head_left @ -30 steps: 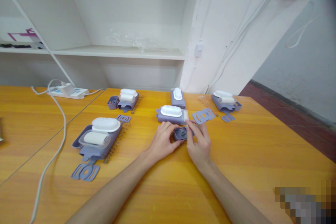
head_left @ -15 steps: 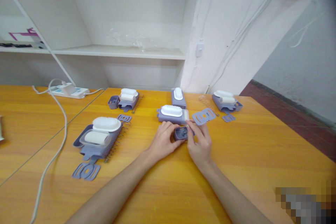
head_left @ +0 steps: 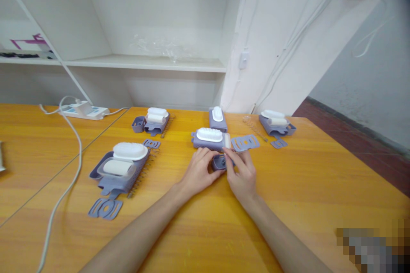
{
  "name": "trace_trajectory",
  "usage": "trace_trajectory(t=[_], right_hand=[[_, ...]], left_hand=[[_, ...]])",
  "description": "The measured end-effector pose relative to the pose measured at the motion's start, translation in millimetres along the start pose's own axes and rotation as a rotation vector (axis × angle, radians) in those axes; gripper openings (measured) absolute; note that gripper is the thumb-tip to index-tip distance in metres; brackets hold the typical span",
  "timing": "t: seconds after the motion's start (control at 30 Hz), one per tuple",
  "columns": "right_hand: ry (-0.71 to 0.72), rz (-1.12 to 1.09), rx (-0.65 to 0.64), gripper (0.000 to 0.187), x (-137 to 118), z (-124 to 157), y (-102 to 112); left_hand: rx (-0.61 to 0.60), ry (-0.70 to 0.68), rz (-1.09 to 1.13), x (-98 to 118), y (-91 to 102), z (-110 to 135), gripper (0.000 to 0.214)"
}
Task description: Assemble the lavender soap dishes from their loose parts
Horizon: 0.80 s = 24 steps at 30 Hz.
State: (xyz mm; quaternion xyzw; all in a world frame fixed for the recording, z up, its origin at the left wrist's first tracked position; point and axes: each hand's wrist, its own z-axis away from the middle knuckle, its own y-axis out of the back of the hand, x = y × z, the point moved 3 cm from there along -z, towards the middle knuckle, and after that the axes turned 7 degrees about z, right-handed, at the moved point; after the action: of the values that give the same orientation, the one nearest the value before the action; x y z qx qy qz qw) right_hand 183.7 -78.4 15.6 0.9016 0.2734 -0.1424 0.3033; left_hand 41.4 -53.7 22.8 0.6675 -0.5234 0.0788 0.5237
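My left hand (head_left: pixel 199 170) is closed around the left side of a small grey-purple plastic box (head_left: pixel 218 163), which has its open top facing up. My right hand (head_left: pixel 242 175) meets the box from the other side, thumb and index finger at its right rim and inside. A flat grey-purple slotted plate (head_left: pixel 246 142) sticks out beyond my right fingers, apparently gripped by them; the exact hold is hidden. Dark small parts show inside the box. Just behind lies a larger grey-purple holder (head_left: pixel 199 143) with a white bristled brush or tray (head_left: pixel 209 135) on top.
Similar sets stand at left front (head_left: pixel 130 151), back left (head_left: pixel 156 115), back middle (head_left: pixel 218 115) and right (head_left: pixel 273 115). Wire hooks (head_left: pixel 139 179) and a slotted plate (head_left: pixel 105 209) lie near the left set. A white cable (head_left: pixel 78 158) runs from a power strip (head_left: pixel 86 111).
The slotted plate beyond my right hand has tipped flatter and shifted slightly left. My right fingers have moved a little left over the box; my left hand stays put.
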Motion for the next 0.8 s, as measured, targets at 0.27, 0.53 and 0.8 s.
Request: trace_trajectory(t=[0.27, 0.53, 0.8], right_hand=[[0.009, 0.018, -0.001, 0.030, 1.6, 1.6, -1.5], [0.020, 0.022, -0.045, 0.031, -1.0, 0.2, -0.3], [0.016, 0.053, -0.065, 0.027, -1.7, -1.8, -1.3]], left_hand=[[0.008, -0.009, 0.014, 0.3, 0.6, -0.3, 0.035], [-0.002, -0.003, 0.017, 0.2, 0.7, -0.3, 0.036], [-0.007, 0.003, 0.017, -0.8, 0.8, -0.4, 0.037]])
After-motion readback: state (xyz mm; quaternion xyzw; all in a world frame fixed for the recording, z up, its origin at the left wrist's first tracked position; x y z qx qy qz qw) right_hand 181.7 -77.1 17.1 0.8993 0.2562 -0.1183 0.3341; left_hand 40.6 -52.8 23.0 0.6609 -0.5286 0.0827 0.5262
